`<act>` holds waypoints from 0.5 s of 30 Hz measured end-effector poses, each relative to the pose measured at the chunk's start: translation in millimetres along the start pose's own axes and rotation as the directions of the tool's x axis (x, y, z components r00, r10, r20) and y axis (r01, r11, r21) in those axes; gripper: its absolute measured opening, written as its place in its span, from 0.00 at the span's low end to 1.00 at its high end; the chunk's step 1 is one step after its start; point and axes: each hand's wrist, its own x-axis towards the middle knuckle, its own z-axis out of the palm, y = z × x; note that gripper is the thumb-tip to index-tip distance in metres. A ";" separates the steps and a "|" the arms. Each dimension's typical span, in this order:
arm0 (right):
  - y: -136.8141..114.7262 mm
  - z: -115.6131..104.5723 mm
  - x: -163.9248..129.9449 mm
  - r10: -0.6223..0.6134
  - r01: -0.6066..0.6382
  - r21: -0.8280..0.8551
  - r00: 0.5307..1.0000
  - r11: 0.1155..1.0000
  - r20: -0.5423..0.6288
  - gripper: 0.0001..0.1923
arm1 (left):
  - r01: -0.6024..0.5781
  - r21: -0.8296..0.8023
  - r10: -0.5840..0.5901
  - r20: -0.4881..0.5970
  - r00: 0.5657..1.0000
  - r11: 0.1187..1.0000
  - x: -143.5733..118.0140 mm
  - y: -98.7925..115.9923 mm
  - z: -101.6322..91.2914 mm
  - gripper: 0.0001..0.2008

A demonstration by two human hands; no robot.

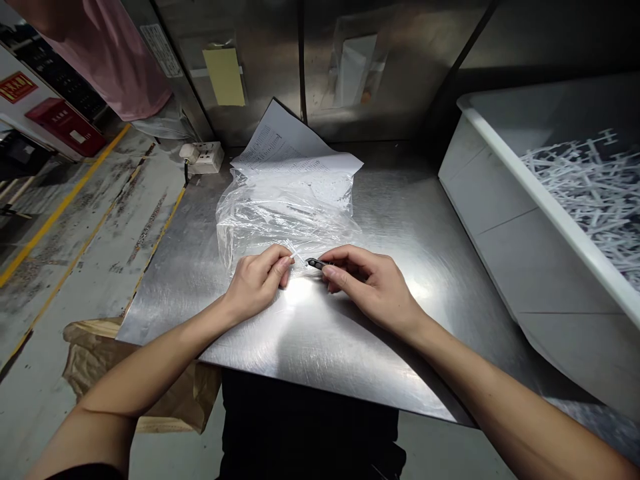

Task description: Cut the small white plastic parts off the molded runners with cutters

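While the left hand [257, 280] pinches a thin white piece [299, 257] just before the plastic bag [285, 207], the right hand [373, 283] grips what looks like a small dark tool [317, 263], tips nearly meeting, so joining them likely needs careful alignment.

The steel table [410, 220] lies bare to the right of the hands and along its near edge, leaving open passage there. Behind the hands a crumpled plastic bag [285, 213] and a paper sheet [290, 143] block the back middle. A white bin [505, 200] walls off the right side; a power strip [204, 157] sits at the back left corner.
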 end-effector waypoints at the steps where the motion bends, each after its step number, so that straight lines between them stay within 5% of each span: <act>1: -1.3 0.4 -0.6 -0.005 0.005 -0.008 1.000 1.000 0.013 0.12 | -0.004 0.007 0.004 -0.003 1.000 1.000 -0.1 0.0 0.0 0.12; 15: -4.6 5.9 -3.6 0.014 -0.014 -0.044 1.000 0.999 0.002 0.11 | -0.015 0.108 0.016 -0.011 1.000 0.994 -1.5 0.1 2.2 0.12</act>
